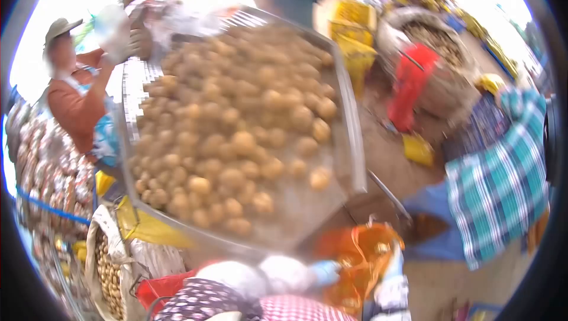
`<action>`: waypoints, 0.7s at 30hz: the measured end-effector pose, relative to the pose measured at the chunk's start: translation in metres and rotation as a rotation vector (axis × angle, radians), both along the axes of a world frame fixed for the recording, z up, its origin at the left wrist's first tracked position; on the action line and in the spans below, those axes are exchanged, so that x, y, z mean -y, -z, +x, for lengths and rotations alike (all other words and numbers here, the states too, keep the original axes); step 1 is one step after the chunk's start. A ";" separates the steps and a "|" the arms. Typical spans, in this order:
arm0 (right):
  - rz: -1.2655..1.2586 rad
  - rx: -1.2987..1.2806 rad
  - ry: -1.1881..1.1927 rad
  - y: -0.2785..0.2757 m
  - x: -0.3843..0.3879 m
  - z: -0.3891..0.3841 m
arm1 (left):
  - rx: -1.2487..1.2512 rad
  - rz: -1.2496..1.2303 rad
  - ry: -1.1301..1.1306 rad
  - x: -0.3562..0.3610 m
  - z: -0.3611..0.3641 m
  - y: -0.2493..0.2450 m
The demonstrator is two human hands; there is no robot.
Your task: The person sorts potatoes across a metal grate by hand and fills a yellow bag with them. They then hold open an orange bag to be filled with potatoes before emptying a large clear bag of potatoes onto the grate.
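At the bottom of the head view, an orange plastic bag or basket [361,268] hangs between my two hands, in front of the metal sorting tray. My left hand [325,272], in a light blue glove, is at its left side, but blur hides the fingers. My right hand [395,260], also in blue, is at the right rim and appears closed on it. Inside it are a few blurred yellowish patches that I cannot make out. Many potatoes [236,143] lie heaped on the metal tray [358,161], thinning out towards its near right corner.
Across the tray at left stands a person in a cap [77,102]. On the right, a person in a checked shirt [503,173] bends low. A large potato sack [402,31], a red bag [411,87] and yellow crates [353,25] stand beyond. Another potato sack [106,273] sits at lower left.
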State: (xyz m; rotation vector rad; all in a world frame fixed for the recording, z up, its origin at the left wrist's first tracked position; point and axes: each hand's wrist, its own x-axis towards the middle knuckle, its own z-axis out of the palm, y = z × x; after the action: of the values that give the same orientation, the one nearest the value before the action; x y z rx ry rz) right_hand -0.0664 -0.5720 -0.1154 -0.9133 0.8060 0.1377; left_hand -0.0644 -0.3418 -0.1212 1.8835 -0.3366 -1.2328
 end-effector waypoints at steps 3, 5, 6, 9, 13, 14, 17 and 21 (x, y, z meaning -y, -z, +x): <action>-0.529 -0.125 -0.062 -0.025 0.009 0.001 | 0.189 0.257 0.343 -0.017 0.009 -0.028; -0.539 -0.020 -0.058 0.050 0.052 -0.006 | 0.348 0.358 0.369 -0.023 0.010 -0.063; -0.590 -0.087 -0.080 0.045 0.056 -0.008 | 0.624 0.230 0.271 -0.029 0.001 -0.051; -0.938 -0.169 -0.321 0.028 0.059 -0.018 | 1.063 -0.168 -0.083 0.008 0.022 -0.085; -1.434 -0.052 -0.844 -0.055 0.037 0.007 | 1.468 -0.290 0.084 0.081 0.067 -0.092; -1.492 0.026 -0.905 -0.068 0.038 0.011 | 1.314 -0.170 0.117 0.089 0.077 -0.072; -1.684 -0.072 -1.186 -0.092 0.060 0.019 | 0.851 0.174 0.120 0.105 0.099 -0.042; -1.726 -0.502 -1.311 -0.087 0.097 0.003 | 0.661 0.288 -0.016 0.083 0.100 -0.042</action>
State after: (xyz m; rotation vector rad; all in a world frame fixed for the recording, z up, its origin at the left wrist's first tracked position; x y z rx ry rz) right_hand -0.0630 -0.6694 -0.0287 -3.0621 0.4905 0.9216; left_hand 0.0359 -0.4252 -0.0793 2.5143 -0.5078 -0.6354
